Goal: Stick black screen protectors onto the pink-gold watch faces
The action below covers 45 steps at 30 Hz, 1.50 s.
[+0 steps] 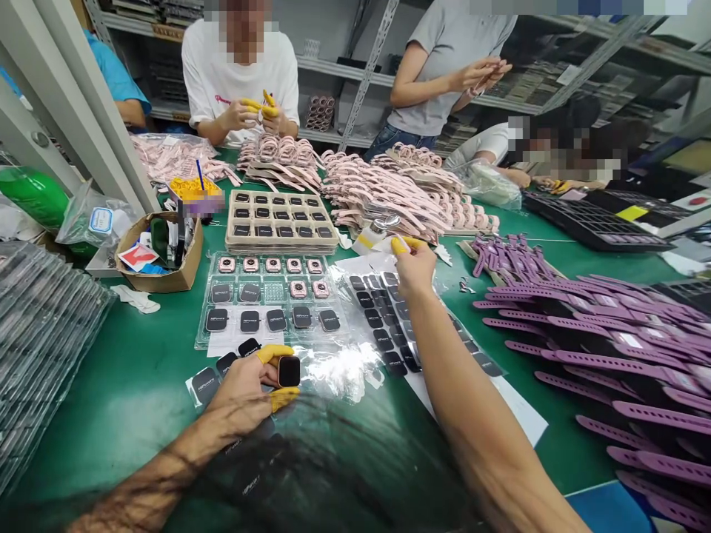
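My left hand (249, 385), with yellow finger cots on its fingertips, grips a small square watch case (289, 371) by its edges, dark screen up. My right hand (415, 268) reaches forward, fingers pinched at a small whitish thing whose kind I cannot make out. Close to it stands a pump bottle with a metal top (383, 226). Under my right forearm lies a sheet of black square stickers (383, 340). Beyond my left hand, a clear plastic tray (338, 329) holds black squares and several pink-rimmed watch cases. Loose black stickers (204, 385) lie beside my left wrist.
A beige tray (282, 240) of dark squares sits behind the clear one. Purple watch straps (622, 355) crowd the right; pink straps (383, 192) pile up behind. Stacked clear trays (49, 355) and a cardboard box (192, 259) stand left. Other people work across the green table (138, 414).
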Motion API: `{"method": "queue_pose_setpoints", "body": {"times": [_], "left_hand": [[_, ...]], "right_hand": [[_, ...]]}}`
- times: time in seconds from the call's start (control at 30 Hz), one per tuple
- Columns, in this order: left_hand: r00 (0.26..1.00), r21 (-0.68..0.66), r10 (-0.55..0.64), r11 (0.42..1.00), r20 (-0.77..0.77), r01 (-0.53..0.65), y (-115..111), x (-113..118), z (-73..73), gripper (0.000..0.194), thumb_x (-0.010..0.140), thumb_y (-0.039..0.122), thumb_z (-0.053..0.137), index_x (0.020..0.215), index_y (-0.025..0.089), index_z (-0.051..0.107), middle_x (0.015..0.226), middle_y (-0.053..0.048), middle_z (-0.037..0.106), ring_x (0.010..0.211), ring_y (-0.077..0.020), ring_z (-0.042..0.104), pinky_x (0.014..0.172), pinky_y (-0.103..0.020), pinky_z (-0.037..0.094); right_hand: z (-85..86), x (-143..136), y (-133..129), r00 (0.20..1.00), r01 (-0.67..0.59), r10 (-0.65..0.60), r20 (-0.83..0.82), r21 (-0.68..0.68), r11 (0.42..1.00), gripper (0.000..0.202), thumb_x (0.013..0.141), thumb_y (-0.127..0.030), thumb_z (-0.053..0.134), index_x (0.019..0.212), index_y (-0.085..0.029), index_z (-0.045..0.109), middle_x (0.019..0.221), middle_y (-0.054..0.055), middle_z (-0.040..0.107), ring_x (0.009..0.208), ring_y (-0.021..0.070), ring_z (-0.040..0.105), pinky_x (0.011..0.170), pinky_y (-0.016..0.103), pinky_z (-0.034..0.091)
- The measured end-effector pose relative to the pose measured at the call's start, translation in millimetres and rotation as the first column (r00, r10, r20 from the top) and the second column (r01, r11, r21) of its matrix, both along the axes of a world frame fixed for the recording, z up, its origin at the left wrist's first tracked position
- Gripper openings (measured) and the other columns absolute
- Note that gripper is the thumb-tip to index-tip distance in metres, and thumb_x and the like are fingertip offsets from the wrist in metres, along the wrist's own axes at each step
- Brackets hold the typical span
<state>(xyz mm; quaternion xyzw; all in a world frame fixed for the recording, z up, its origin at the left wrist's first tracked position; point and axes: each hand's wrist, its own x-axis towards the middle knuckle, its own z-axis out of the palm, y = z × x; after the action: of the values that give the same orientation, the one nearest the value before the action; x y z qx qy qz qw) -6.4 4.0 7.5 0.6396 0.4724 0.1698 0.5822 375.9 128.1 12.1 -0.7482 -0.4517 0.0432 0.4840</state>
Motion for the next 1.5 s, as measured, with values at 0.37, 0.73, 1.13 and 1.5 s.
{"method": "queue_pose_setpoints", "body": {"times": [0.37, 0.73, 1.13, 1.5], "left_hand": [[0.975, -0.104, 0.158, 0.984, 0.158, -0.143, 0, 5, -2.2, 0.061, 0.068, 0.034, 0.088, 0.123, 0.017, 0.066, 0.086, 0.000, 0.076, 0.082, -0.0209, 0.077, 0.084, -0.034, 0.062], [0.916, -0.157, 0.189, 0.977, 0.354, -0.141, -8, 2, -6.9, 0.049, 0.074, 0.011, 0.081, 0.121, 0.016, 0.069, 0.104, -0.003, 0.081, 0.092, -0.0180, 0.077, 0.089, -0.029, 0.058], [0.937, -0.199, 0.223, 0.965, 0.269, -0.173, -5, 3, -10.7, 0.063, 0.061, 0.016, 0.096, 0.119, 0.017, 0.072, 0.079, 0.001, 0.075, 0.077, -0.0169, 0.076, 0.072, -0.025, 0.056], [0.933, -0.223, 0.252, 0.955, 0.256, -0.197, -7, 5, -10.4, 0.064, 0.062, 0.013, 0.094, 0.122, 0.014, 0.070, 0.082, -0.002, 0.079, 0.079, -0.0195, 0.078, 0.075, -0.026, 0.059]], "right_hand": [[0.9, -148, -131, 0.764, -0.644, 0.645, -0.005, 0.060, 0.763, 0.012, 0.087, -0.036, 0.074, 0.097, -0.043, 0.075, 0.092, -0.001, 0.076, 0.084, 0.0266, 0.073, 0.077, 0.049, 0.062], [-23.2, -176, -150, 0.503, -0.827, 0.768, 0.397, -0.038, 0.561, 0.056, 0.087, -0.010, 0.062, 0.127, -0.049, 0.066, 0.106, 0.005, 0.073, 0.088, 0.0320, 0.068, 0.070, 0.054, 0.058], [-23.5, -173, -141, 0.551, -0.808, 0.745, 0.377, 0.019, 0.588, 0.008, 0.097, -0.020, 0.071, 0.103, -0.026, 0.070, 0.086, 0.002, 0.065, 0.077, 0.0199, 0.057, 0.066, 0.036, 0.046], [-25.8, -176, -141, 0.543, -0.827, 0.798, 0.262, 0.002, 0.562, 0.003, 0.097, -0.027, 0.071, 0.096, -0.025, 0.073, 0.079, 0.000, 0.059, 0.074, 0.0176, 0.056, 0.064, 0.033, 0.044]]}}
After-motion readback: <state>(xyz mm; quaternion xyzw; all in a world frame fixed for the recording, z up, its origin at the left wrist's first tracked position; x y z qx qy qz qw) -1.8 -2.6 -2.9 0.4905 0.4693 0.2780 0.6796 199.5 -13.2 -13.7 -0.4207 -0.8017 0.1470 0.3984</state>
